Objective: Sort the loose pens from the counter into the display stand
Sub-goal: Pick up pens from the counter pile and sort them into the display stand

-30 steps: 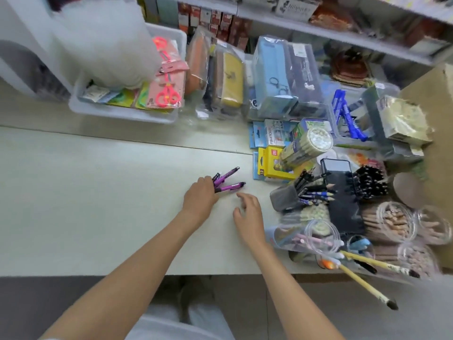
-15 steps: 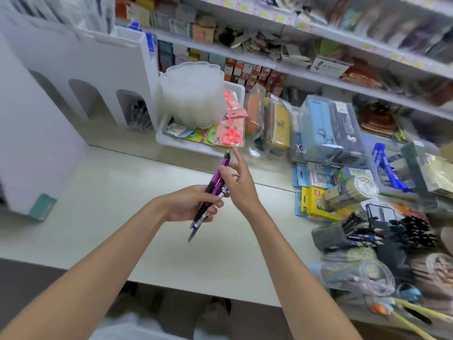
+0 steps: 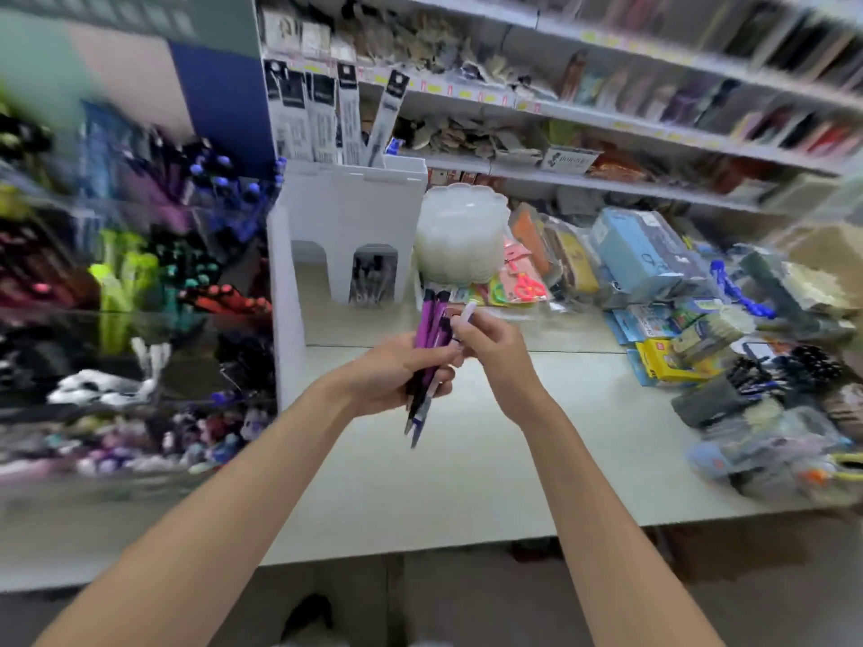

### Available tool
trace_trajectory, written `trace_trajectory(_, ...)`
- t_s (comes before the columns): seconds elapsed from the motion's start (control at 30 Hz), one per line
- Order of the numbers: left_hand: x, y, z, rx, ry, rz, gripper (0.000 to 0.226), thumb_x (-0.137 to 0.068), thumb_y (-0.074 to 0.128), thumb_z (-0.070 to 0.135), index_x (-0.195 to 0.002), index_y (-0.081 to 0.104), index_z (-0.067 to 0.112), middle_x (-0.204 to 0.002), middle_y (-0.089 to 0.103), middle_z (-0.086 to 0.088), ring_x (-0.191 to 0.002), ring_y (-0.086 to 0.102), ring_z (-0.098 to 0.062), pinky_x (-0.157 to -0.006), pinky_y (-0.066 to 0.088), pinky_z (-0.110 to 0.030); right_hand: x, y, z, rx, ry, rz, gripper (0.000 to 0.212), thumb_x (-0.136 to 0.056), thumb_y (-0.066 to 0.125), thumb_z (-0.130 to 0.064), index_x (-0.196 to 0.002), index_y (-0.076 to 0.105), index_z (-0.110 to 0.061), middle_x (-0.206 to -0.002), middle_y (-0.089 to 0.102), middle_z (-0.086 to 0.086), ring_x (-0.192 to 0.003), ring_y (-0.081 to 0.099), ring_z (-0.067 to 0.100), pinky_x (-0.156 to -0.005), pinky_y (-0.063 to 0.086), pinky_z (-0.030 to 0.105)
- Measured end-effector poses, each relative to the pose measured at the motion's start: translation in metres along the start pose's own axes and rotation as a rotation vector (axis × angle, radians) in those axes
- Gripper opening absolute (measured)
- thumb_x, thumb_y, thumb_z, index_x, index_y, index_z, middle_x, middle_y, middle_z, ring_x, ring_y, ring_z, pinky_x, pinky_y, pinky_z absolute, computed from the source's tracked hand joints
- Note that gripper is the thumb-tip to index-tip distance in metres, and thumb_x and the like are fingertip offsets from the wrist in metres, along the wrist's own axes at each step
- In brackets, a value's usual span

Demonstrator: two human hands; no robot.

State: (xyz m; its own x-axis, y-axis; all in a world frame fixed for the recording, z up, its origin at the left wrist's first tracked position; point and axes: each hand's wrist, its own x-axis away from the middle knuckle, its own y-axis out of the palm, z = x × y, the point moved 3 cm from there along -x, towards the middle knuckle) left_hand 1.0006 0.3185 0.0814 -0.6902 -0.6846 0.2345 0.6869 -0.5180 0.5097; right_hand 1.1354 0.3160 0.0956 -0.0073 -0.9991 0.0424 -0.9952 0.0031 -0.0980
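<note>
Purple-barrelled pens [image 3: 428, 338] with dark lower ends stand in a small bunch above the pale desk [image 3: 467, 459], roughly upright with their tips pointing down and slightly toward the camera. The left hand [image 3: 387, 373] is closed around the middle of the bunch, fingers wrapped across the barrels. The right hand [image 3: 490, 347] is just beside it, its fingers pinched on the top of one pen in the bunch, where a pale, whitish cap end [image 3: 467, 315] shows above the fingertips; motion blur hides the exact grip.

To the left, a multi-tiered display stand [image 3: 140, 273] full of coloured pens fills the side of the view, heavily blurred: yellow-green, purple, blue and red clusters sit in its rows. Directly behind the hands stands a white plastic organiser [image 3: 345, 212] with arched openings in its front; dark pens show in the right-hand arch, and tall black-and-white packets rise from its top. Right of it sits a stack of translucent white scalloped trays [image 3: 460, 235], then pink scissors in packaging [image 3: 525, 284], a light blue pencil case in clear wrap [image 3: 640, 254] and a yellow box [image 3: 668, 361] near the desk's right end. Store shelves [image 3: 607, 119] run along the wall behind.
</note>
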Motion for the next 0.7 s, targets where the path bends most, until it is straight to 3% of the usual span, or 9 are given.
trace_trajectory(0.1, 0.035, 0.002, 0.013, -0.129, 0.010, -0.055, 0.008, -0.097, 0.052, 0.002, -0.098, 0.058, 0.007, -0.069, 0.062, 0.003, -0.066, 0.047, -0.012, -0.074, 0.047, -0.024, 0.022, 0.021, -0.021, 0.056, -0.034, -0.078, 0.017, -0.093, 0.063, -0.008, -0.076, 0.062, -0.009, -0.066, 0.055, 0.010, -0.059, 0.046, 0.018, -0.060, 0.042, 0.024)
trace_trajectory(0.23, 0.081, -0.011, 0.019, -0.155, 0.004, 0.031, 0.021, -0.098, 0.054, 0.009, -0.117, 0.062, 0.006, -0.101, 0.072, -0.008, -0.088, 0.066, -0.015, -0.087, 0.055, -0.028, 0.042, 0.052, -0.038, 0.069, -0.055, -0.143, 0.012, -0.093, 0.064, -0.011, -0.090, 0.068, 0.000, -0.076, 0.067, 0.007, -0.070, 0.058, 0.016, -0.069, 0.048, 0.025)
trace_trajectory(0.3, 0.106, -0.018, 0.019, -0.153, -0.003, 0.080, 0.024, -0.099, 0.053, 0.013, -0.120, 0.064, 0.007, -0.105, 0.073, -0.009, -0.091, 0.069, -0.016, -0.088, 0.056, -0.032, 0.049, 0.070, -0.044, 0.046, -0.081, -0.151, 0.011, -0.095, 0.062, -0.009, -0.087, 0.066, -0.002, -0.070, 0.066, -0.002, -0.065, 0.057, 0.007, -0.066, 0.046, 0.019)
trace_trajectory(0.37, 0.133, -0.027, 0.019, -0.160, -0.001, 0.107, 0.025, -0.100, 0.053, 0.015, -0.121, 0.064, 0.008, -0.107, 0.072, -0.010, -0.089, 0.069, -0.018, -0.087, 0.057, -0.037, 0.056, 0.092, -0.049, 0.045, -0.116, -0.152, 0.012, -0.094, 0.063, -0.010, -0.085, 0.065, -0.001, -0.067, 0.062, 0.000, -0.059, 0.051, 0.006, -0.060, 0.043, 0.018)
trace_trajectory(0.43, 0.158, -0.040, 0.021, -0.211, 0.014, 0.156, 0.026, -0.101, 0.052, 0.019, -0.121, 0.063, 0.008, -0.104, 0.072, -0.011, -0.088, 0.069, -0.020, -0.085, 0.057, -0.040, 0.061, 0.117, -0.052, 0.050, -0.125, -0.139, 0.016, -0.093, 0.066, -0.012, -0.087, 0.064, 0.003, -0.068, 0.059, 0.006, -0.058, 0.049, 0.010, -0.059, 0.043, 0.021)
trace_trajectory(0.57, 0.212, -0.071, 0.034, -0.453, 0.024, 0.270, 0.031, -0.103, 0.047, 0.029, -0.119, 0.060, 0.005, -0.095, 0.070, -0.011, -0.086, 0.069, -0.021, -0.078, 0.060, -0.037, 0.068, 0.177, -0.054, 0.026, -0.142, -0.081, 0.017, -0.092, 0.067, -0.013, -0.089, 0.064, 0.004, -0.066, 0.060, 0.000, -0.059, 0.051, 0.010, -0.061, 0.044, 0.025)
trace_trajectory(0.63, 0.235, -0.092, 0.040, -0.451, 0.014, 0.279, 0.030, -0.103, 0.047, 0.029, -0.119, 0.059, 0.007, -0.091, 0.069, -0.008, -0.083, 0.069, -0.017, -0.072, 0.059, -0.032, 0.068, 0.208, -0.057, 0.016, -0.165, -0.057, 0.015, -0.092, 0.067, -0.015, -0.089, 0.065, 0.000, -0.073, 0.063, 0.005, -0.066, 0.055, 0.013, -0.064, 0.048, 0.030)
trace_trajectory(0.7, 0.257, -0.117, 0.045, -0.444, -0.002, 0.269, 0.028, -0.103, 0.048, 0.031, -0.119, 0.059, 0.011, -0.090, 0.069, -0.007, -0.082, 0.069, -0.016, -0.074, 0.059, -0.032, 0.068, 0.237, -0.061, 0.014, -0.183, -0.034, 0.017, -0.092, 0.067, -0.015, -0.090, 0.066, 0.002, -0.080, 0.067, 0.009, -0.074, 0.061, 0.017, -0.071, 0.053, 0.037)
